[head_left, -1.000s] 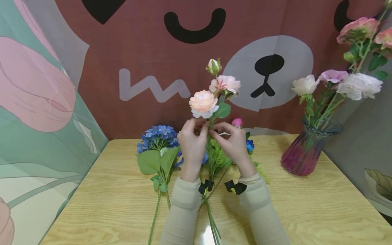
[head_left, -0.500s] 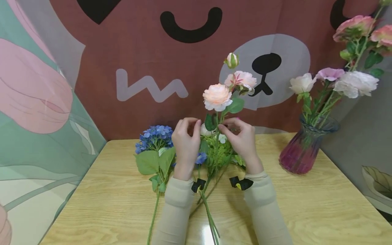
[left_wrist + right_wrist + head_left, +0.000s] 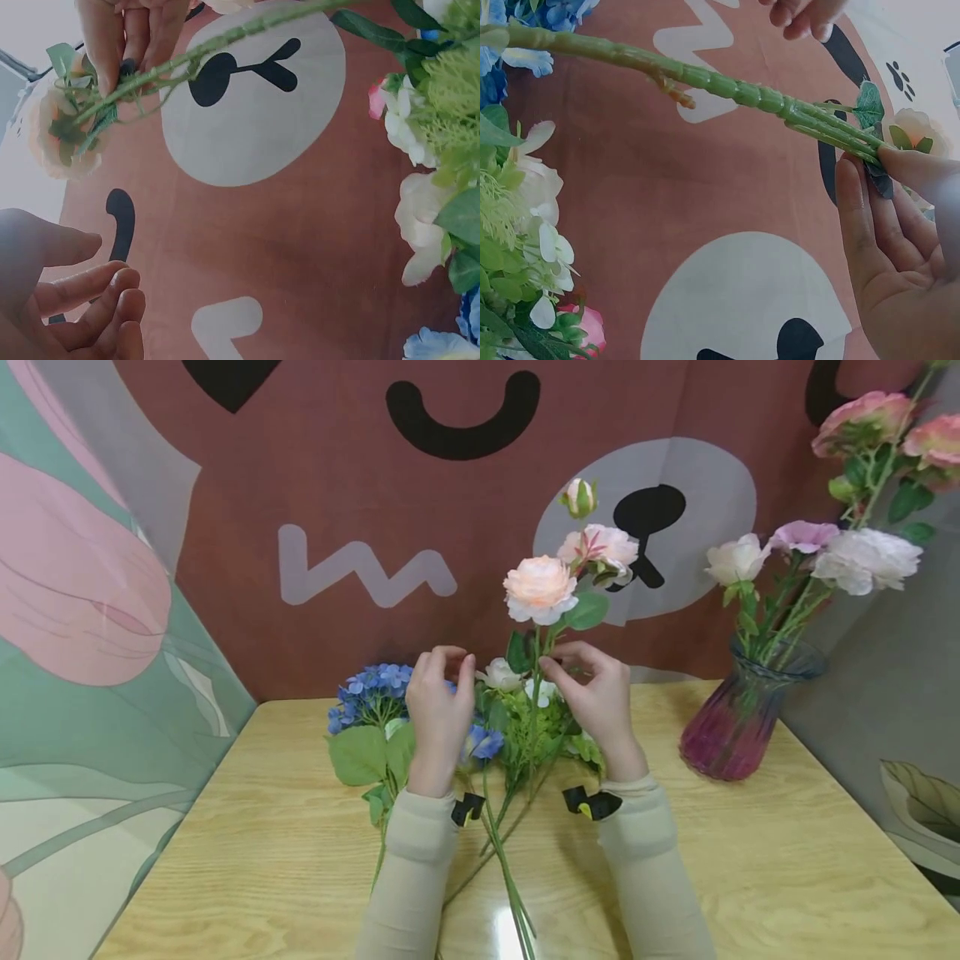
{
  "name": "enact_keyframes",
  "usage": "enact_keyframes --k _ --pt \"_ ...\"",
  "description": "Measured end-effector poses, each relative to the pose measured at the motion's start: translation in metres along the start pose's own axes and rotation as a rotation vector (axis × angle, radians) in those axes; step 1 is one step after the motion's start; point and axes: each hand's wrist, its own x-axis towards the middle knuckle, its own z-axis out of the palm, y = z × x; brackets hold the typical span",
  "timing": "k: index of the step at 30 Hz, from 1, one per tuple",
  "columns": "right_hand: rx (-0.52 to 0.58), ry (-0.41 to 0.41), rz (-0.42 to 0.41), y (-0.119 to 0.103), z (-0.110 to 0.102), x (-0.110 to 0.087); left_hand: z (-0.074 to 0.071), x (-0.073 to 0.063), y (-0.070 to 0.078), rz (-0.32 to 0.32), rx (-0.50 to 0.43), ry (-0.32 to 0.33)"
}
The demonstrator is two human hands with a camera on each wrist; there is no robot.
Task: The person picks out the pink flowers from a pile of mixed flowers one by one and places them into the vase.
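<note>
My right hand [image 3: 600, 706] pinches the green stem [image 3: 754, 96] of an artificial flower spray between thumb and fingers. The spray stands upright, with a peach bloom [image 3: 538, 591], a paler pink bloom [image 3: 600, 550] and a small bud [image 3: 581, 498] above the hand. To its left, my left hand [image 3: 437, 714] is raised over the table, apart from the stem. In the left wrist view its thumb and loosely bent fingers [image 3: 90, 292] hold nothing. Behind the hands lie white flowers [image 3: 501, 674], light green foliage [image 3: 528, 727] and a blue flower [image 3: 482, 742].
A blue hydrangea [image 3: 367, 693] with broad leaves lies on the wooden table [image 3: 262, 852], left of the left hand. Several crossed stems [image 3: 510, 877] run toward the front. At the right stands a pink glass vase [image 3: 723, 743] of flowers. A printed cloth [image 3: 337, 468] hangs behind.
The left hand has come off the flower stem and moved left. The right hand has shifted right with the spray, which now stands further right.
</note>
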Motion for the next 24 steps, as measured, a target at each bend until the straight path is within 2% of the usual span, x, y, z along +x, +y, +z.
enact_keyframes --k 11,24 --pt "-0.002 0.006 0.019 0.003 -0.005 0.0 -0.006 -0.001 -0.011 0.017 0.059 -0.008" --pt "0.02 0.029 0.035 0.006 -0.011 0.002 -0.015 0.002 -0.027 0.066 0.119 -0.004"
